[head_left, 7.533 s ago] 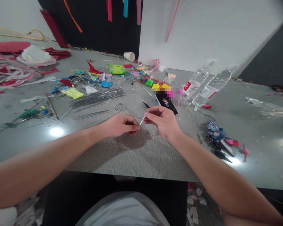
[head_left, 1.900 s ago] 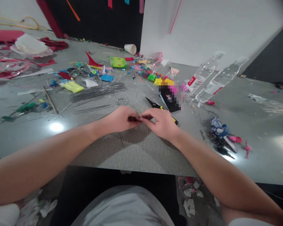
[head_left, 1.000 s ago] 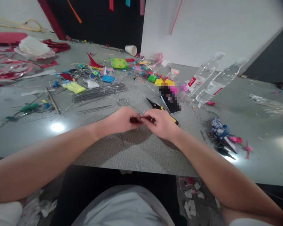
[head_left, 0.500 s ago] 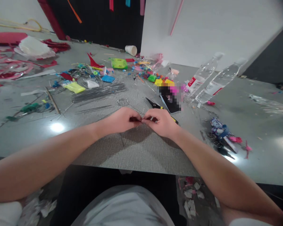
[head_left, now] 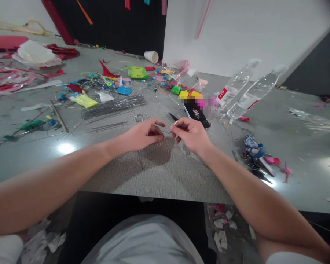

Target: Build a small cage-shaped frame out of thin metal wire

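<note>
My left hand [head_left: 144,135] and my right hand [head_left: 191,134] meet over the middle of the grey table [head_left: 165,172], both pinching a thin metal wire [head_left: 166,131] that runs between their fingertips. The wire is very fine and mostly hidden by my fingers. Just beyond my right hand lie black scissors [head_left: 172,117] and a dark phone [head_left: 197,114]. A small wire ring [head_left: 141,117] rests on the table past my left hand.
A bundle of straight wires [head_left: 114,106] lies at the left. Coloured beads, clay packets and scraps [head_left: 165,86] crowd the far middle. Two clear water bottles [head_left: 246,93] lie at the right. A key bunch with pink bits [head_left: 260,157] sits near my right forearm. A paper cup [head_left: 151,56] lies at the back.
Both hands have lifted slightly and moved a little away from me. My left fingers have loosened around the wire, and my right hand has turned so the scissors handles are covered.
</note>
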Motion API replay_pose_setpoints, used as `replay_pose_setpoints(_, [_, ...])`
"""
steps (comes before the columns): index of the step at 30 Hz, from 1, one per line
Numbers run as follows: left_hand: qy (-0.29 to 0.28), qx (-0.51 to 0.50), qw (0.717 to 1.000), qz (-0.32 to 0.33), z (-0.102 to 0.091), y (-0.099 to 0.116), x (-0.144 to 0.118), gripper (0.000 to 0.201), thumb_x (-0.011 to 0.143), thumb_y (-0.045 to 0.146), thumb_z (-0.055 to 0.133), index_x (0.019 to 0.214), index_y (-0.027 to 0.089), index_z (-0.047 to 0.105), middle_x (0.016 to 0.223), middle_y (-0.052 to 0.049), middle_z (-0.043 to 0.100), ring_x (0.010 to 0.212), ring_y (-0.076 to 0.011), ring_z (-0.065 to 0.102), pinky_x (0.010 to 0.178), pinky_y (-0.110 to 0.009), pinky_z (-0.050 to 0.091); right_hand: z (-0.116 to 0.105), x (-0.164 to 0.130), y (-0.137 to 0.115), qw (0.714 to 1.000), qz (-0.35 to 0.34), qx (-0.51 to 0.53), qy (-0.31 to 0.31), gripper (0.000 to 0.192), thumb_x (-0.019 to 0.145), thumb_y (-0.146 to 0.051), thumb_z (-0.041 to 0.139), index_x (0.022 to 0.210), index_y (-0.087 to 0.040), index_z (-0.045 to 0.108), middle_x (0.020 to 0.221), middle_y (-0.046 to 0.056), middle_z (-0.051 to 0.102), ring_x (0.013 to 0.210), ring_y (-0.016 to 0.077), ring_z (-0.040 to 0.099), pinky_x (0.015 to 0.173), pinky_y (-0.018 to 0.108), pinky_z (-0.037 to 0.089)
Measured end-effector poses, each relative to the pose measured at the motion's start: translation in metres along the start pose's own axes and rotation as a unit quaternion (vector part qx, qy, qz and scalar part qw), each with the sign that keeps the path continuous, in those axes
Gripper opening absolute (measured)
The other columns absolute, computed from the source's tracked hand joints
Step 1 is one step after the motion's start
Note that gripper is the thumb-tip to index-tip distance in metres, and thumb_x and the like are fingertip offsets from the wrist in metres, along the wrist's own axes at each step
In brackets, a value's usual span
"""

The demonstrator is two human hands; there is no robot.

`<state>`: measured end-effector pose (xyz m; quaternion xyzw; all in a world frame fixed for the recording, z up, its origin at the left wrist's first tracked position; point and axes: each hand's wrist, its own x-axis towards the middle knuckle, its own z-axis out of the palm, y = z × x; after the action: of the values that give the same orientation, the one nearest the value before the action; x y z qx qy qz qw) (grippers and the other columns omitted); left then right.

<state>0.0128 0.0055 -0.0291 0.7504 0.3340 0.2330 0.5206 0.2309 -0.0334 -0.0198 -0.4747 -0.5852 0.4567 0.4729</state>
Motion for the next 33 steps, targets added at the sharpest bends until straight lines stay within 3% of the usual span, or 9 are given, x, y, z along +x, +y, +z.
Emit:
replay_pose_setpoints(4, [-0.032, 0.019, 0.999, -0.025, -0.002, 0.006, -0.001, 0.017, 0.091, 0.031, 0.066, 0.102, 0.017, 0.068, 0.083, -0.003, 0.073, 0.070, -0.0129, 0.068, 0.068, -0.026, 0.055, 0.000, -0.001, -0.003, 1.000, 0.013, 0.016, -0.002, 0.028, 0.078, -0.043, 0.083, 0.077, -0.020, 0.065, 0.073, 0.002, 0.069, 0.063, 0.0140, 0.066, 0.049, 0.026, 0.055])
replay_pose_setpoints(8, [-0.045, -0.036, 0.997, -0.043, -0.001, 0.014, -0.002, 0.014, 0.093, 0.030, 0.065, 0.092, 0.016, 0.067, 0.079, -0.003, 0.071, 0.070, -0.0122, 0.068, 0.068, -0.026, 0.058, 0.002, -0.002, -0.004, 0.999, 0.023, 0.028, -0.032, 0.031, 0.077, -0.045, 0.084, 0.078, -0.020, 0.065, 0.071, 0.001, 0.069, 0.061, 0.0135, 0.065, 0.049, 0.026, 0.055])
replay_pose_setpoints(12, [-0.065, -0.090, 0.992, -0.056, 0.002, 0.016, -0.004, 0.015, 0.096, 0.032, 0.064, 0.093, 0.016, 0.063, 0.083, -0.004, 0.072, 0.077, -0.0134, 0.071, 0.069, -0.026, 0.061, 0.005, -0.003, -0.002, 0.997, 0.031, 0.030, -0.060, 0.037, 0.073, -0.049, 0.087, 0.078, -0.020, 0.065, 0.066, -0.001, 0.067, 0.058, 0.0138, 0.065, 0.047, 0.026, 0.055])
replay_pose_setpoints(17, [-0.059, -0.114, 0.988, -0.081, 0.002, 0.014, -0.005, 0.018, 0.097, 0.035, 0.064, 0.101, 0.018, 0.060, 0.087, -0.005, 0.073, 0.079, -0.0165, 0.076, 0.067, -0.027, 0.064, 0.005, -0.002, -0.001, 0.998, 0.034, 0.018, -0.048, 0.036, 0.074, -0.049, 0.086, 0.078, -0.020, 0.065, 0.067, -0.001, 0.067, 0.058, 0.0134, 0.065, 0.049, 0.027, 0.056])
replay_pose_setpoints(33, [-0.069, -0.115, 0.987, -0.088, -0.002, 0.013, -0.003, 0.012, 0.089, 0.027, 0.071, 0.093, 0.016, 0.073, 0.082, -0.004, 0.077, 0.078, -0.0148, 0.076, 0.078, -0.030, 0.065, 0.002, -0.001, 0.000, 0.999, 0.028, 0.016, -0.029, 0.032, 0.078, -0.044, 0.085, 0.077, -0.019, 0.065, 0.064, 0.000, 0.067, 0.058, 0.0141, 0.064, 0.052, 0.029, 0.055])
